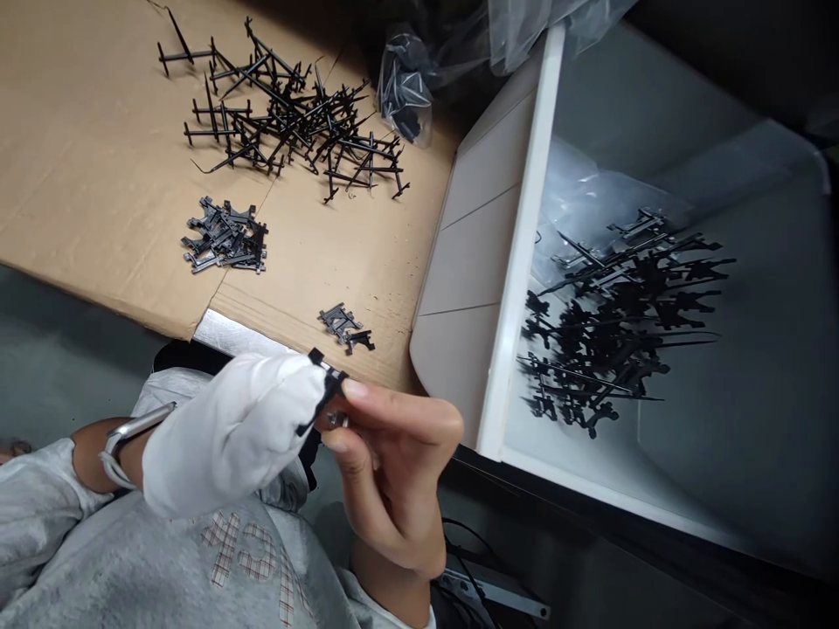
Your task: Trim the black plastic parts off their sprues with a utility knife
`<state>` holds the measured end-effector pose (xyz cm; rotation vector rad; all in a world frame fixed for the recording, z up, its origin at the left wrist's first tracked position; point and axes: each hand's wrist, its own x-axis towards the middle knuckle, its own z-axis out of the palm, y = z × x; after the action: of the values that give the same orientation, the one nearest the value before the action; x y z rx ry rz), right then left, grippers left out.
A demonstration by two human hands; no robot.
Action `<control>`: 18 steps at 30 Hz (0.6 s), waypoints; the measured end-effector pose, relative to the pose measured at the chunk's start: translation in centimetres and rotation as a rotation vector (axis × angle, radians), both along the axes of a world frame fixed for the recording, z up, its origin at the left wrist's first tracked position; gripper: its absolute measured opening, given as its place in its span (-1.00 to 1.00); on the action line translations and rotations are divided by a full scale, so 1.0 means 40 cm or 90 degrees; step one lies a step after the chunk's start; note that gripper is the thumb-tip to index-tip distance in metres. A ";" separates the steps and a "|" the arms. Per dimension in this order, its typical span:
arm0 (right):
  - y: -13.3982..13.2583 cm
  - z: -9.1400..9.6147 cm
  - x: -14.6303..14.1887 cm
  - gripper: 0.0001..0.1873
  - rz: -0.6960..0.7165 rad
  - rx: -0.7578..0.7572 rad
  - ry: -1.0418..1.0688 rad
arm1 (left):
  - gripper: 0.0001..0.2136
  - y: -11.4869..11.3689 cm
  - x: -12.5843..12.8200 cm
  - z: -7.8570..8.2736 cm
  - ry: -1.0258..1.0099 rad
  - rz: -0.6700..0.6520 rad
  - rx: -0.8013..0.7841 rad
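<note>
The small black plastic bracket with forked ends (333,382) is up in front of you, just off the near edge of the tabletop, between your two hands. Your left hand, in a loose white fabric glove (236,428), has its fingers closed on one side of it; the glove hides how they sit. Your bare right hand (403,463) grips the other side, index finger against the bracket and thumb below. A shiny dark bit (337,419) shows between that finger and thumb; you cannot tell whether it belongs to the same piece.

Just beyond your hands, a few similar black pieces (341,321) lie on the brown cardboard sheet (85,148). Farther left is a larger pile of black brackets (226,236), and behind it spreads a tangled heap of thin black plastic rods with short crossbars (288,114). A crumpled clear plastic bag (406,92) with dark contents rests beside that heap. On your right stands a tilted white bin (522,245), holding black branching parts (609,323) next to clear plastic film (577,192).
</note>
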<state>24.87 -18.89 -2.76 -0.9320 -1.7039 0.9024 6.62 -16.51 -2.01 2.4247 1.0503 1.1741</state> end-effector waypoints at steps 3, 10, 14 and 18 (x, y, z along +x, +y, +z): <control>-0.004 0.006 -0.005 -0.44 -0.018 0.002 -0.012 | -0.78 0.007 0.002 0.007 0.010 -0.002 0.031; 0.004 0.026 -0.023 -0.41 -0.011 -0.010 -0.032 | -0.79 -0.025 -0.023 -0.006 0.100 0.052 0.100; 0.007 0.029 -0.026 -0.41 0.002 -0.029 -0.032 | -0.79 -0.033 -0.028 -0.014 0.102 0.051 0.097; 0.006 0.027 -0.028 -0.38 0.009 -0.030 -0.009 | -0.79 -0.029 -0.025 -0.018 0.092 0.041 0.087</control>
<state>23.74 -18.64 -1.70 -0.9608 -1.7096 0.9502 5.61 -17.68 -2.74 2.6340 1.1324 1.1403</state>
